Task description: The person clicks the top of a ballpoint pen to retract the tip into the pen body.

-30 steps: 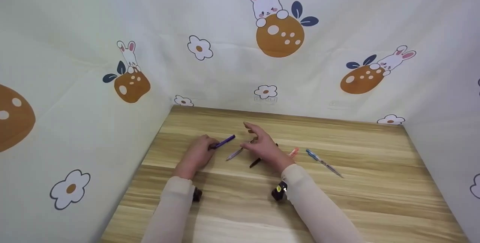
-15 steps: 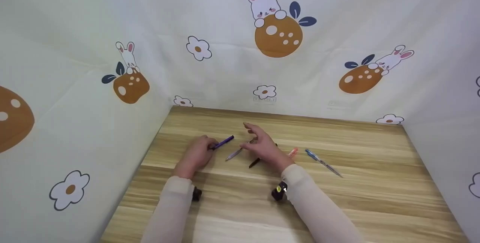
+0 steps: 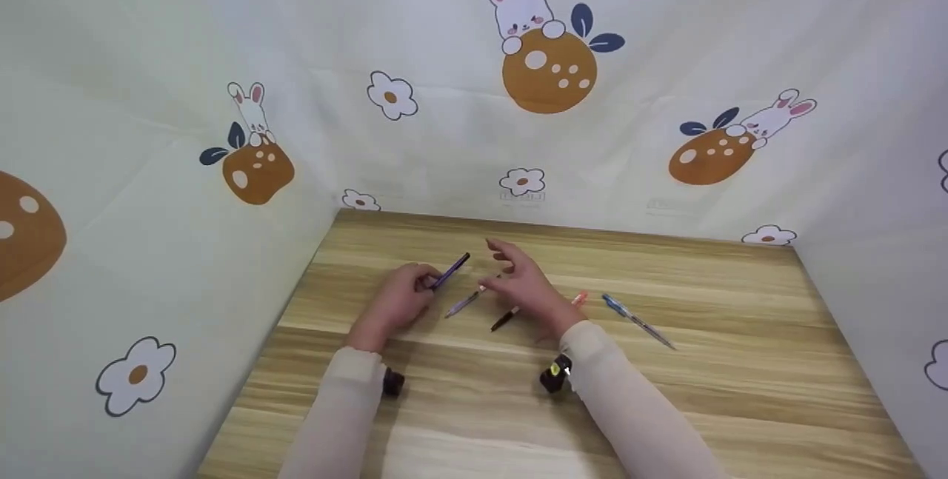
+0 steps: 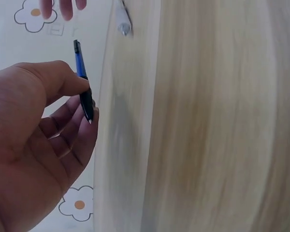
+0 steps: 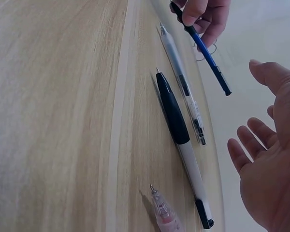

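My left hand (image 3: 400, 295) pinches a dark blue-purple pen (image 3: 452, 270) near its black tip, between thumb and fingers. In the left wrist view the pen (image 4: 80, 65) is raised, its tip against the fingers. My right hand (image 3: 527, 288) is held over the pens with fingers apart and nothing in it. Beneath it on the table lie a clear pen (image 5: 176, 63) and a black-and-white pen (image 5: 173, 113), side by side. A pink pen (image 5: 165, 215) lies nearer the right wrist, partly hidden by the forearm in the head view.
A clear pen with a blue end (image 3: 638, 322) lies to the right of the right hand. The wooden table (image 3: 740, 390) meets a pale cloth wall (image 3: 444, 146) printed with rabbits and flowers at the back and sides. Black wrist cameras (image 3: 554, 375) hang under the sleeves.
My left hand has lifted the blue-purple pen slightly and tilted it more upright, its far end moving up and away. My right hand has shifted slightly to the right, still holding nothing.
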A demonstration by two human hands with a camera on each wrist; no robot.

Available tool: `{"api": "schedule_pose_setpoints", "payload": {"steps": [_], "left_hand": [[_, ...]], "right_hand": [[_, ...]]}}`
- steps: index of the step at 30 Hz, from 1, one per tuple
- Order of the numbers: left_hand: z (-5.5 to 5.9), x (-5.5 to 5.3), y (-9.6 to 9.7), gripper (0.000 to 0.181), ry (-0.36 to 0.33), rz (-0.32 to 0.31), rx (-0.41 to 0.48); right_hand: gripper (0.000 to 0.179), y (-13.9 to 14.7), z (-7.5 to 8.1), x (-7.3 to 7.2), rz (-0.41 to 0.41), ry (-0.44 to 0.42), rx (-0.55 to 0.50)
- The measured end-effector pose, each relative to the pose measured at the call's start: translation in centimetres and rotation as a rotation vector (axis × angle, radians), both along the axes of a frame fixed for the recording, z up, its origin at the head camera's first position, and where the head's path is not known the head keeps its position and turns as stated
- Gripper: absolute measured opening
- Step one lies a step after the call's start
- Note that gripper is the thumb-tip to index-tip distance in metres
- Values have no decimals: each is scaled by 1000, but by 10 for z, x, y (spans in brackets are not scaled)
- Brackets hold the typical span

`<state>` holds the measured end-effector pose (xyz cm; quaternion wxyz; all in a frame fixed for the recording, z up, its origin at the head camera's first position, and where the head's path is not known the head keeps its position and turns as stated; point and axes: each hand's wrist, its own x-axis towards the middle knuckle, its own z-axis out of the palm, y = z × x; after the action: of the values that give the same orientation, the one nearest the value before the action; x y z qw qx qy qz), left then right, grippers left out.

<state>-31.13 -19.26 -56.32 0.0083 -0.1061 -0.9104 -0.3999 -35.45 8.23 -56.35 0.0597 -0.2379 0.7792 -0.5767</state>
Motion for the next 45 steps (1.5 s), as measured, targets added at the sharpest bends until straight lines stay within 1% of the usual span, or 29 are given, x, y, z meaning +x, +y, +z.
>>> {"api": "schedule_pose_setpoints", "payload": {"steps": [4, 8, 12, 16, 19, 26, 34, 38, 42, 45], "left_hand": [[0, 0, 6, 33, -18, -10, 79], [-1, -1, 12, 32, -27, -22, 140], [-1, 0, 20, 31, -55, -46, 213], [-4, 0, 27, 32, -83, -65, 279], [-5, -1, 32, 33, -84, -73, 299], [-5, 2, 42, 34, -76, -90, 322], [-4, 4, 57, 33, -74, -133, 387], [-2, 6, 62, 33, -77, -134, 397], [-1, 8, 68, 34, -102, -132, 425], [-2, 8, 72, 34, -121, -126, 449]], "right_hand": [[72, 1, 1, -1, -23, -18, -41], [71, 3, 2, -2, -55, -46, -86], [69, 3, 2, -4, -97, -95, -148], [66, 3, 4, -4, -139, -139, -198], [61, 3, 6, -4, -158, -151, -234], [56, 4, 7, -3, -172, -224, -360], [45, 6, 8, -1, -198, -270, -421], [44, 7, 9, 0, -193, -296, -470], [46, 8, 12, 3, -177, -342, -520], [46, 8, 14, 5, -162, -376, -533]]}}
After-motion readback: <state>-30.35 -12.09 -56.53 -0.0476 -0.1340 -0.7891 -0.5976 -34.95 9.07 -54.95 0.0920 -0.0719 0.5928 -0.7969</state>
